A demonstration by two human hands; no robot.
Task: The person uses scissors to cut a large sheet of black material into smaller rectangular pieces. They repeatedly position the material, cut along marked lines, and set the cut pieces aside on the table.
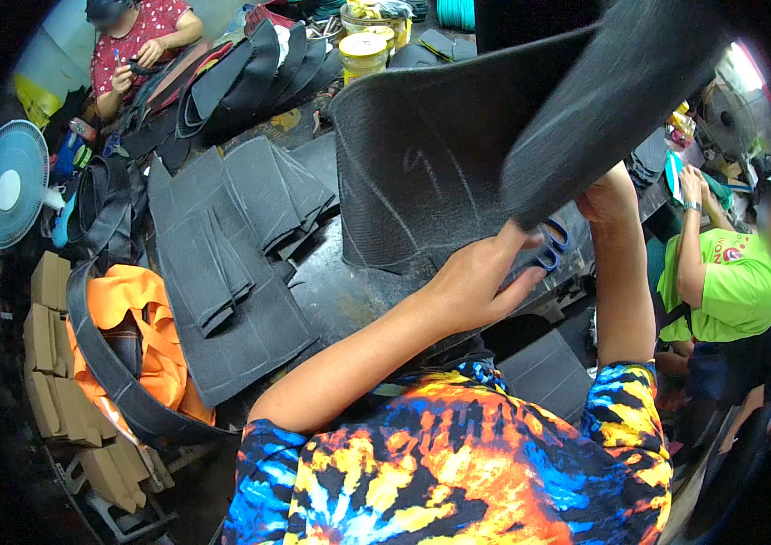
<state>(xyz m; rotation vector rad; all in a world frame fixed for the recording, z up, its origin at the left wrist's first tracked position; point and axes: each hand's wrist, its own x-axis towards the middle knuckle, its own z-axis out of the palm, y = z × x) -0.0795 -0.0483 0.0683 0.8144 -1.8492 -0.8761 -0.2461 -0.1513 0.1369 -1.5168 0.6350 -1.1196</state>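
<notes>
A large black rubber-like sheet, marked with pale chalk lines, stands raised over the worktable. Its right part curls over toward me and is smeared by motion. At the lower edge of this curl is my left hand, thumb apart and fingers stretched out, some fingertips blurred. My right hand is raised at the curl's right underside, fingers bent around the sheet's edge and partly hidden by it. Scissors with dark blue handles show between the two hands; their blades are hard to see.
Cut black pieces overlap on the table at left. Beside them are an orange cloth bag, cardboard pieces and a fan. A tub stands at the back. One person works far left, another at right.
</notes>
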